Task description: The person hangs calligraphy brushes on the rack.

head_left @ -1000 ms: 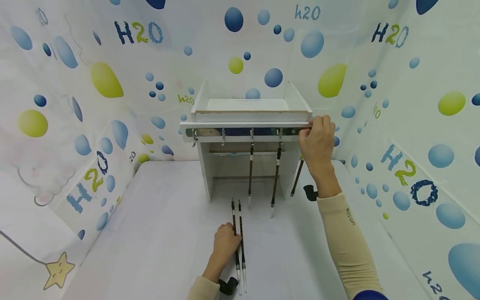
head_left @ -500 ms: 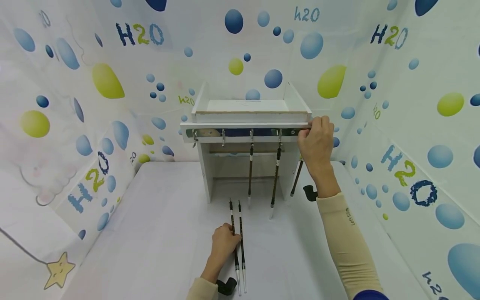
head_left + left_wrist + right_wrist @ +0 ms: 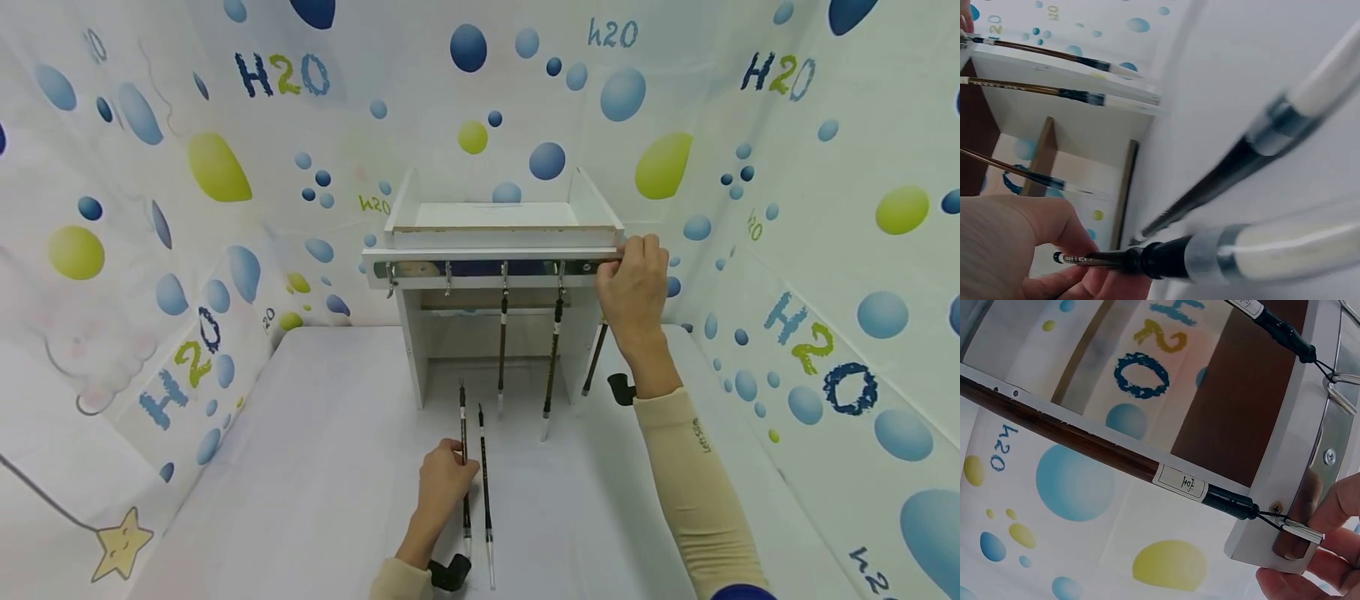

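My left hand (image 3: 441,477) pinches the shaft of a dark calligraphy brush (image 3: 462,421); its clear-capped white tip (image 3: 1285,250) shows large in the left wrist view. A second brush (image 3: 486,493) lies on the white table just right of it. My right hand (image 3: 634,283) grips the right end of the white rack's front rail (image 3: 495,252), thumb by the last hook. On that hook hangs a brush (image 3: 1097,447) by its cord loop. Two more brushes, one mid-rail (image 3: 502,346) and one beside it (image 3: 553,354), hang tips down from hooks.
The white rack (image 3: 411,342) stands at the back of the table, with an open tray (image 3: 495,215) on top. Two hooks, the outermost one (image 3: 390,279) included, are bare at the rail's left. Walls printed with bubbles (image 3: 547,161) enclose the table.
My left hand has moved slightly up and left with its brush, whose upper end now stands farther forward than the other brush's. My right hand stays on the rail.
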Demonstrator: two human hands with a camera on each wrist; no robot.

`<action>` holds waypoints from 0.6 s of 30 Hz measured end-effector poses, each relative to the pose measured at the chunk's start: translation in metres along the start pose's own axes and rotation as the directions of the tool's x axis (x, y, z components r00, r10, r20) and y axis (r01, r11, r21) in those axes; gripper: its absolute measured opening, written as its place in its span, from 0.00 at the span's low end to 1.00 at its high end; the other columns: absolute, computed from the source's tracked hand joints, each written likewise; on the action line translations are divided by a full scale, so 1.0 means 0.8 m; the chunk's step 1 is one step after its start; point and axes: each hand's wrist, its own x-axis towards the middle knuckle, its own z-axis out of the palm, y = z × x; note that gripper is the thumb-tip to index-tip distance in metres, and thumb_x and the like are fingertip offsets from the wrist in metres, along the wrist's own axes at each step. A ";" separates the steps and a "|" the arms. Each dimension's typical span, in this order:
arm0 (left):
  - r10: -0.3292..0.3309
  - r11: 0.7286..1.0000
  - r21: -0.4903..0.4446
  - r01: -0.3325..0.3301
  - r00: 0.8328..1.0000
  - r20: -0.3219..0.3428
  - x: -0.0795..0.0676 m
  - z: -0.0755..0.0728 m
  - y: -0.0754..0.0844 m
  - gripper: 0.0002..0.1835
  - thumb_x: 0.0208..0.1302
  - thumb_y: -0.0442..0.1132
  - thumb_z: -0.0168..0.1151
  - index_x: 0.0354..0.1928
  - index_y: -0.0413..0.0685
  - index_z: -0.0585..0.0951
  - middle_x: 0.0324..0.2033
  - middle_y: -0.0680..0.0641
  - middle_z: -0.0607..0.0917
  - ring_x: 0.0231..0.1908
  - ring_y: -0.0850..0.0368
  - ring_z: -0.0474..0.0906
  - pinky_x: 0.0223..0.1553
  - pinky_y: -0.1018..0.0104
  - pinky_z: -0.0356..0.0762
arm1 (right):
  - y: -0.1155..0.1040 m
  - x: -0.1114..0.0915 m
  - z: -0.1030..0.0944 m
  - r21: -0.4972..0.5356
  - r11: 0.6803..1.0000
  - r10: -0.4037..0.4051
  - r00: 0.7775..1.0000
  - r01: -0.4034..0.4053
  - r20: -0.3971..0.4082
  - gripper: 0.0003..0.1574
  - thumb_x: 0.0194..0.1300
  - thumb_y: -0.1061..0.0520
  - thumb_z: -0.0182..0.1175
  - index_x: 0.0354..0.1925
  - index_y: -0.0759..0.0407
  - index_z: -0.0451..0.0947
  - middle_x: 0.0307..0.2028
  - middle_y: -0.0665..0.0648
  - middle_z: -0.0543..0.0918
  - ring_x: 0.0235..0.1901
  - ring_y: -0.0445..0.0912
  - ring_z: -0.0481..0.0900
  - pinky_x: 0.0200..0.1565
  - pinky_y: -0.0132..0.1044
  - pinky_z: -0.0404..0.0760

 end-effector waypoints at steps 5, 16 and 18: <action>0.039 0.999 -0.006 -0.039 0.998 -0.056 0.003 -0.012 0.015 0.19 0.51 0.33 0.64 0.47 0.33 0.81 0.25 0.47 0.84 0.19 0.61 0.71 0.19 0.69 0.69 | -0.001 -0.001 0.000 -0.001 1.000 0.001 1.000 -0.001 0.002 0.08 0.62 0.67 0.53 0.37 0.74 0.74 0.36 0.70 0.73 0.36 0.62 0.70 0.40 0.51 0.72; 0.124 0.992 0.004 -0.125 0.979 -0.160 0.002 -0.038 0.047 0.19 0.53 0.34 0.62 0.49 0.39 0.82 0.31 0.47 0.86 0.18 0.64 0.68 0.18 0.70 0.64 | 0.001 -0.001 0.002 -0.015 1.000 -0.010 1.000 0.009 -0.005 0.09 0.64 0.66 0.54 0.38 0.74 0.74 0.37 0.70 0.74 0.36 0.62 0.71 0.40 0.50 0.72; 0.148 0.989 -0.002 -0.151 0.974 -0.173 0.001 -0.043 0.053 0.19 0.53 0.35 0.62 0.50 0.39 0.81 0.32 0.47 0.86 0.18 0.66 0.69 0.17 0.71 0.64 | 0.001 -0.001 0.002 -0.021 1.000 -0.011 1.000 0.011 -0.006 0.09 0.64 0.65 0.54 0.39 0.74 0.75 0.37 0.70 0.74 0.37 0.62 0.71 0.40 0.49 0.73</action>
